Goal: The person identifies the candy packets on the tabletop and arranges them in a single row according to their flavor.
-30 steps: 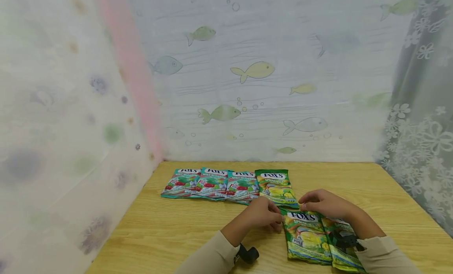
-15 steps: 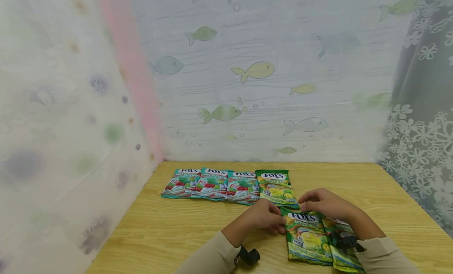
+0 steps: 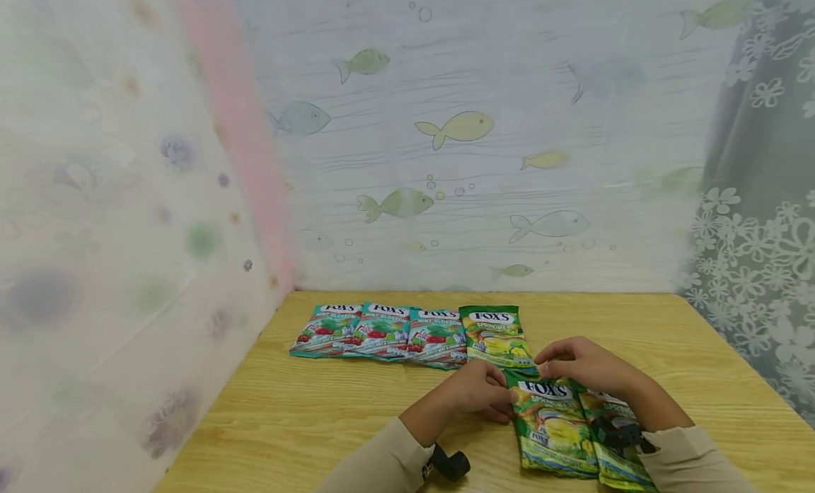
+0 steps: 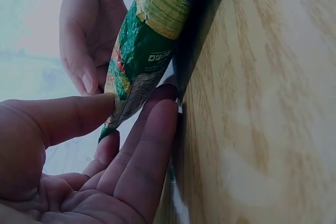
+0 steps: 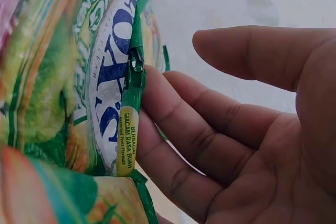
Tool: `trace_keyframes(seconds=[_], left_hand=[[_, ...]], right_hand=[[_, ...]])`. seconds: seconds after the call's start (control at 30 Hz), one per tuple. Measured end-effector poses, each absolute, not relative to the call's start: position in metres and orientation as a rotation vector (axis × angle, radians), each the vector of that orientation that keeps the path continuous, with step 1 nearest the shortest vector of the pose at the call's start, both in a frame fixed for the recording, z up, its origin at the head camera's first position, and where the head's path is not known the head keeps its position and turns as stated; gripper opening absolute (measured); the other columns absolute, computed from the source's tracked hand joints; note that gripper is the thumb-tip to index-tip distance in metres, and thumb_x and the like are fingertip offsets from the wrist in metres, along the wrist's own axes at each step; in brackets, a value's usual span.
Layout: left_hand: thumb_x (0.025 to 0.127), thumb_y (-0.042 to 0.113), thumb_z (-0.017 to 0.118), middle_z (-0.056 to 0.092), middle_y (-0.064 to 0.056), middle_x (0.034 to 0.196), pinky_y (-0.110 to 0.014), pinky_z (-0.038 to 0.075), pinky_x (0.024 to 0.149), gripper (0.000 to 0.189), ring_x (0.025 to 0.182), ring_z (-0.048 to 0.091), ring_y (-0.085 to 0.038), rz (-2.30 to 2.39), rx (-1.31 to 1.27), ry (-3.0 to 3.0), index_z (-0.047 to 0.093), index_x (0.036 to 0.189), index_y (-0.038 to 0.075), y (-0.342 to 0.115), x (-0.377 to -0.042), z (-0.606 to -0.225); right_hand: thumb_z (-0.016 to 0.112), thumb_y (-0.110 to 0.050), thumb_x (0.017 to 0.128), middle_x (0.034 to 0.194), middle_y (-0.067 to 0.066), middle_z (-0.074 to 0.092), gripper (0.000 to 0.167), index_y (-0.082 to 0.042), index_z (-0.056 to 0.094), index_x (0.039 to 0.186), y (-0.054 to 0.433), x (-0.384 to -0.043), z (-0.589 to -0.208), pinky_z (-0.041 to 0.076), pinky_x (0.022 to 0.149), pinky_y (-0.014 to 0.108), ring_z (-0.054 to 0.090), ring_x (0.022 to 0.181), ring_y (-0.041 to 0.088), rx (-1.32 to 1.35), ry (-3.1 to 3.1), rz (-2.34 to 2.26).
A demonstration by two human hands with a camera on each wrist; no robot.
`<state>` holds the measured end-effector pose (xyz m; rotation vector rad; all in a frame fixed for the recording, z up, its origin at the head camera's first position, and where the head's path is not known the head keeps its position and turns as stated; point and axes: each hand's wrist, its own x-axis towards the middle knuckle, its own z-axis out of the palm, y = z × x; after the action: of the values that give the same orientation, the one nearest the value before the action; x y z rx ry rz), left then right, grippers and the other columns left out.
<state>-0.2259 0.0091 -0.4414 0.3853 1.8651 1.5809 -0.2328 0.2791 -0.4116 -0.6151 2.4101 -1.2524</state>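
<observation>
My left hand (image 3: 474, 390) pinches the left edge of a green and yellow Fox's Spring Tea candy bag (image 3: 552, 429). In the left wrist view, the thumb (image 4: 79, 116) lies on that bag's upper face and the fingers are tucked below, close to the wood. My right hand (image 3: 588, 369) is at the bag's top end. Seen from the right wrist, its fingers (image 5: 184, 114) touch the top seal while the thumb stands apart from it. Another Spring Tea bag (image 3: 617, 426) lies alongside, partly under the right wrist.
Along the back of the wooden table (image 3: 305, 422) runs a row: several turquoise Mint Blossom candy bags (image 3: 376, 330), overlapping, then a Spring Tea bag (image 3: 498, 341) at the right end. A fish-patterned curtain (image 3: 477, 196) hangs behind, and a pale patterned sheet (image 3: 127, 267) borders the left.
My left hand has shifted slightly right, its fingers now further under the bag's left edge. The bag's left side has lifted a little. My right hand has barely moved.
</observation>
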Motion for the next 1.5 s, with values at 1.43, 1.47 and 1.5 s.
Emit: trace_keyframes(seconds=[1.43, 1.47, 1.5], left_hand=[[0.097, -0.003, 0.064, 0.074, -0.01, 0.098, -0.047, 0.064, 0.083, 0.013, 0.091, 0.076, -0.025, 1.798, 0.388, 1.757, 0.055, 0.103, 0.004, 0.003, -0.229, -0.431], [0.097, -0.003, 0.064, 0.073, -0.009, 0.096, -0.048, 0.063, 0.083, 0.013, 0.09, 0.076, -0.026, 1.815, 0.386, 1.758, 0.055, 0.104, 0.004, 0.003, -0.229, -0.43], [0.097, -0.003, 0.063, 0.072, -0.008, 0.095, -0.048, 0.063, 0.083, 0.014, 0.089, 0.076, -0.026, 1.832, 0.385, 1.758, 0.055, 0.104, 0.005, 0.003, -0.229, -0.43]], right_hand=[[0.057, -0.025, 0.108, 0.132, 0.021, 0.066, 0.04, 0.004, 0.062, 0.135, 0.277, -0.233, -0.408, 0.057, 0.094, 0.044, 0.064, 0.121, 0.033, -0.632, 2.45, -1.316], [0.057, -0.026, 0.108, 0.133, 0.02, 0.066, 0.041, 0.003, 0.062, 0.136, 0.277, -0.233, -0.407, 0.057, 0.094, 0.044, 0.063, 0.121, 0.033, -0.627, 2.459, -1.309], [0.056, -0.027, 0.108, 0.133, 0.02, 0.066, 0.041, 0.003, 0.062, 0.136, 0.277, -0.233, -0.406, 0.056, 0.095, 0.045, 0.063, 0.122, 0.033, -0.622, 2.469, -1.3]])
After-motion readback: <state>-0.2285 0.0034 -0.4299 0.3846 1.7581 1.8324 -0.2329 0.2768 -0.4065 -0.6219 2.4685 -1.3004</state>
